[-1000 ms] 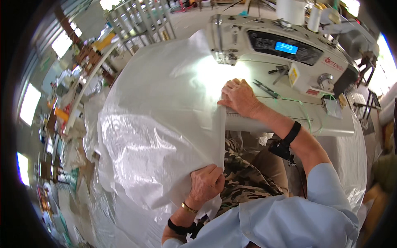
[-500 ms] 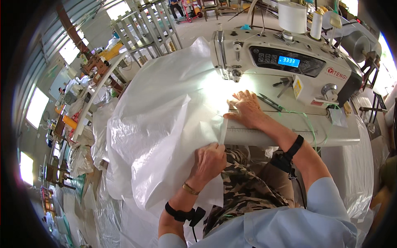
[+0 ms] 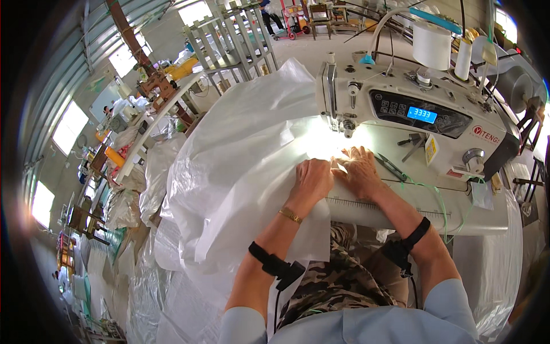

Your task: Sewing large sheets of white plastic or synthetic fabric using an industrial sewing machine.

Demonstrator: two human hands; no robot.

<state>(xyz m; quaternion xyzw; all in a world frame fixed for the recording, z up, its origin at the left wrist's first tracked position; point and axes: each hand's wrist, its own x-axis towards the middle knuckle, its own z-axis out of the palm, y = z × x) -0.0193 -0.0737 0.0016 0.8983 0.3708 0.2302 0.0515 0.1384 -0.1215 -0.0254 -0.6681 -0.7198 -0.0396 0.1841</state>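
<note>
A large white plastic sheet (image 3: 240, 166) drapes from the sewing machine (image 3: 401, 100) down over the left side of the table and my lap. My left hand (image 3: 314, 182) is closed on the edge of this sheet, just in front of the lit needle area. Right beside it, my right hand (image 3: 360, 170) rests with spread fingers at the sheet's edge on the machine bed, close under the needle head. The brightness of the lamp washes out the needle and the sheet beneath it. Thread snips (image 3: 391, 167) lie to the right of my right hand, near a green cord (image 3: 440, 198).
White thread cones (image 3: 431, 46) stand above the machine. A ruler strip (image 3: 366, 205) runs along the table's front edge. A grey metal rack (image 3: 232, 49) stands behind the sheet, and a long bench (image 3: 150, 129) with another machine is at the left. A person (image 3: 269, 17) is far off.
My left hand has moved up and forward along the sheet's edge, from near my lap to beside my right hand. The whole view has shifted, placing the machine lower and further right.
</note>
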